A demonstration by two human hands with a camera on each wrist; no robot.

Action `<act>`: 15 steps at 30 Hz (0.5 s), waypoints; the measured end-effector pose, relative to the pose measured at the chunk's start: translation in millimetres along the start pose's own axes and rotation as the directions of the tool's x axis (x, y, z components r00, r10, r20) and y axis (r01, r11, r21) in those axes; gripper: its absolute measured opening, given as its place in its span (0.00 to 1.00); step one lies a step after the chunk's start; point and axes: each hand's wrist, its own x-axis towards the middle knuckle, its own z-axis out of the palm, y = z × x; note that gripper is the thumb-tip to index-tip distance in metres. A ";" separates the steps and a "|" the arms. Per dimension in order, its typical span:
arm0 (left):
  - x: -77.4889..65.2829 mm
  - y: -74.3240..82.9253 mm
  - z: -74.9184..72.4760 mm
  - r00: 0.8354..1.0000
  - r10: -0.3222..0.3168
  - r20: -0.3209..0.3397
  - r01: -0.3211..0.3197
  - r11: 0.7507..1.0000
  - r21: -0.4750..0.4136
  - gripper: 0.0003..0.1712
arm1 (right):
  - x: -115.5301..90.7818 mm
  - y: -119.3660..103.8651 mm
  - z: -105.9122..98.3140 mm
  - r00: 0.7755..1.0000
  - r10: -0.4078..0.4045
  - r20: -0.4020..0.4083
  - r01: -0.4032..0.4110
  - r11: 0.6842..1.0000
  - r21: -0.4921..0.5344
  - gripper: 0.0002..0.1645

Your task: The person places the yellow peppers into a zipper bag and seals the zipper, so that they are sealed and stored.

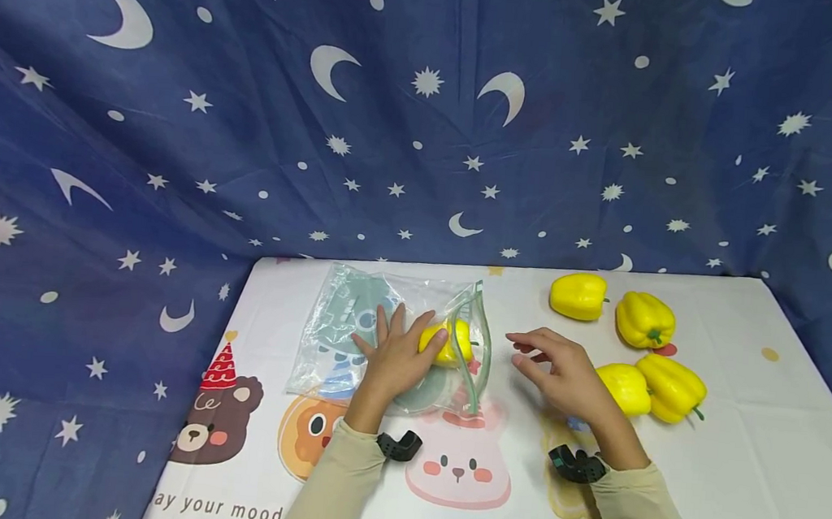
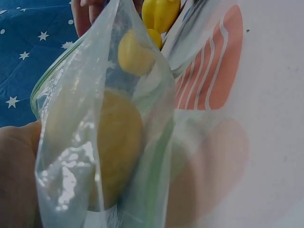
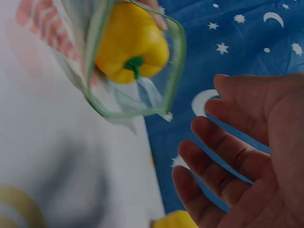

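A clear zip bag with a green-edged mouth (image 1: 480,354) lies on the table, its opening toward the right. Just inside that opening is a yellow bell pepper (image 1: 462,341), its green stem (image 3: 135,63) facing outward in the right wrist view. My left hand (image 1: 395,362) rests on top of the bag with spread, straight fingers, the thumb against the plastic beside the pepper. To the right of the bag, my right hand (image 1: 561,377) hovers with relaxed fingers and holds nothing. The left wrist view shows the pepper (image 2: 118,147) through the cloudy plastic.
Several more yellow bell peppers are on the right of the table: one (image 1: 578,296) at the back, another (image 1: 645,319) beside it, and two (image 1: 671,389) (image 1: 624,388) side by side near my right wrist. A blue starry curtain (image 1: 413,113) hangs behind the printed white tablecloth (image 1: 760,458).
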 end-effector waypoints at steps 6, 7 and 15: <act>1.1 -3.4 0.7 0.999 -0.019 0.031 0.020 0.999 -0.032 0.43 | -5.5 -3.1 -32.5 1.000 0.010 -0.030 -0.015 0.986 -0.166 0.22; 1.8 -4.0 1.6 0.999 -0.018 0.034 0.019 0.999 -0.036 0.43 | -7.3 -3.7 -39.3 0.999 0.033 -0.021 -0.037 0.981 -0.192 0.23; 1.9 -4.3 2.2 0.997 -0.035 0.063 0.038 0.998 -0.041 0.44 | -25.9 2.1 -97.0 0.941 0.305 0.146 -0.215 0.873 -0.438 0.37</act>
